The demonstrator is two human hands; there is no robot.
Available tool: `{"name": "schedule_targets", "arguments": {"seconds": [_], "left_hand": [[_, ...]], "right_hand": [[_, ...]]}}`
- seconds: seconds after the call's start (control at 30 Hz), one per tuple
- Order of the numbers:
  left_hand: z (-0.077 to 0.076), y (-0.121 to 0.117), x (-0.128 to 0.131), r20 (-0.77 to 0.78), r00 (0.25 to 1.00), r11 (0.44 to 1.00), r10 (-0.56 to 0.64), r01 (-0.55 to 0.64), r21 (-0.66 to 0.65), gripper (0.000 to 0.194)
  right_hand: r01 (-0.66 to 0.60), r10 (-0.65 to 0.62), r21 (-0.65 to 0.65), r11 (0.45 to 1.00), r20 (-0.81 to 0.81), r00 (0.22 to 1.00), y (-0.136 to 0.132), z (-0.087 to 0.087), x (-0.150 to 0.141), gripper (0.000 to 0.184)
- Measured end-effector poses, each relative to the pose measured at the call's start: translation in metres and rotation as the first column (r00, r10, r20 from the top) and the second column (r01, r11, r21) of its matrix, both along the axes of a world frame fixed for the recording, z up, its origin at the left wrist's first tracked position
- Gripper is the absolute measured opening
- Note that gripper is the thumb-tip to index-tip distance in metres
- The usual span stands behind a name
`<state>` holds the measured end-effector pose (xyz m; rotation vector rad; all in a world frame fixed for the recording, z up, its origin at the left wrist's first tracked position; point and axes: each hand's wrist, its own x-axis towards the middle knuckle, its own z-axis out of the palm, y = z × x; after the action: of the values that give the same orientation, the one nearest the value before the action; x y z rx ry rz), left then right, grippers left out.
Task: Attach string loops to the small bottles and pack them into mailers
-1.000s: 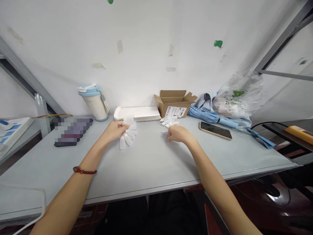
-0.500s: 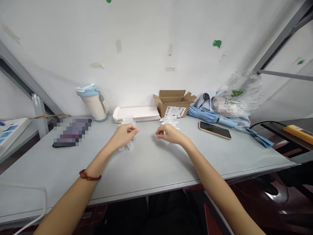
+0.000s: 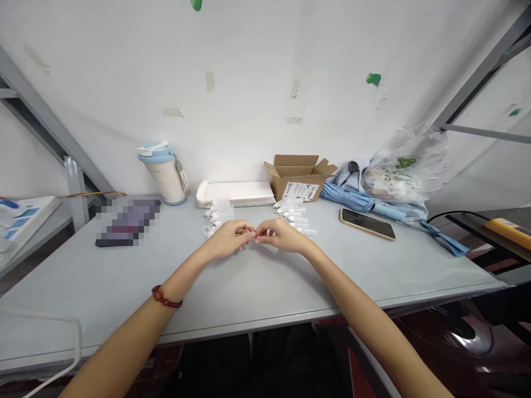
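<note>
Over the middle of the table, the fingertips of my left hand (image 3: 228, 239) and my right hand (image 3: 285, 235) meet, both pinched. A small clear plastic tube (image 3: 271, 248) sticks out beneath the fingers of my right hand. What lies between my left fingertips is too small and covered to make out. Just beyond my left hand lies a group of small clear plastic tubes with white tips (image 3: 219, 211). Behind my right hand is a second group of such tubes (image 3: 294, 210), laid side by side.
White flat trays or boxes (image 3: 236, 192) are stacked against the wall, beside an open cardboard box (image 3: 301, 179). A tumbler (image 3: 166, 177) and a partly blurred dark item (image 3: 133, 221) stand left. A phone (image 3: 367, 224), blue umbrella (image 3: 352, 196) and plastic bag (image 3: 404, 171) are right.
My hands have come together from either side until their fingertips meet at the middle. More of both tube groups now shows. The view has shifted slightly.
</note>
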<state>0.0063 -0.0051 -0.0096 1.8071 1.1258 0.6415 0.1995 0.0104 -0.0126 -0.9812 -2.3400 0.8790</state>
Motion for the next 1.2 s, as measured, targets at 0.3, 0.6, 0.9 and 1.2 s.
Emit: {"name": "schedule_targets", "arguments": {"seconds": [0.3,0.6,0.9,1.2], "left_hand": [[0.006,0.001,0.002,0.092,0.983,0.982,0.16,-0.149,-0.114,0.018],[0.01,0.004,-0.004,0.086,0.959,0.962,0.271,-0.268,-0.05,0.023],[0.011,0.004,-0.007,-0.014,0.963,0.963,0.27,-0.27,0.007,0.027],[0.006,0.007,-0.01,-0.073,0.96,0.962,0.272,-0.273,-0.01,0.03]], "right_hand": [[0.002,0.0,-0.033,0.999,0.043,0.999,-0.004,0.006,-0.003,0.012],[0.009,-0.035,0.131,0.991,0.199,0.979,-0.002,0.002,-0.001,0.022],[0.006,-0.071,0.196,0.981,0.327,0.942,0.002,-0.005,0.002,0.02],[0.017,-0.124,0.28,0.96,0.37,0.921,0.003,-0.003,0.005,0.024]]}}
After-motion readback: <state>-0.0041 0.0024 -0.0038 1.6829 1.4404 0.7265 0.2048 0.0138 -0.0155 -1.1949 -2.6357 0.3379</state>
